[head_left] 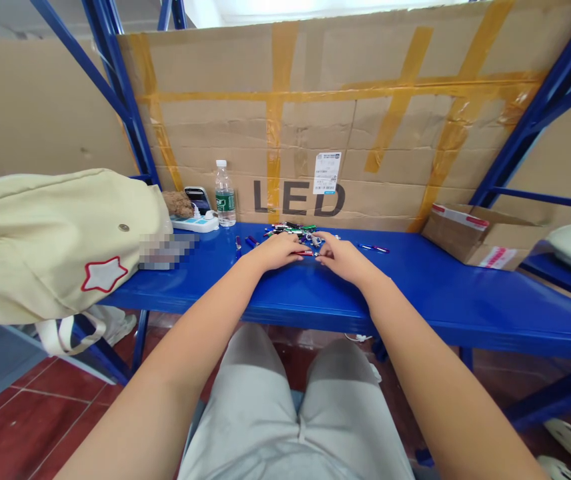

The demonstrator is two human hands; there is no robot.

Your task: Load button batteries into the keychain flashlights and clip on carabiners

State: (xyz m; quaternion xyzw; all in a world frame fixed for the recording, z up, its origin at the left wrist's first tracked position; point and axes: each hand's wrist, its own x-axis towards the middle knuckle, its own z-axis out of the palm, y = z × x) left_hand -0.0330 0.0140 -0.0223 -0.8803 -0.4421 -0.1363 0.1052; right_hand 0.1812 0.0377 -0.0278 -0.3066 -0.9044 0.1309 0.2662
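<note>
My left hand [282, 249] is closed on a red pen [305, 253], held level just above the blue table. Opposite it, my right hand [341, 259] has its fingers bent in a pinch at the pen's right end. A small part shows at those fingertips, too small to name. Just behind both hands lies a pile of pens and pen parts [293, 228] in green, black, red and silver, partly hidden by the fingers. Dark blue pen pieces [238, 247] lie left of my left hand. A blue and purple pen [373, 248] rests to the right of my right hand.
The blue table [425, 293] carries an open cardboard box [480, 237] at right. A water bottle [224, 193], a white power strip [198, 223] and a phone [198, 199] stand back left. A cream bag [65, 233] fills the left end. Taped cardboard [205, 133] walls the back.
</note>
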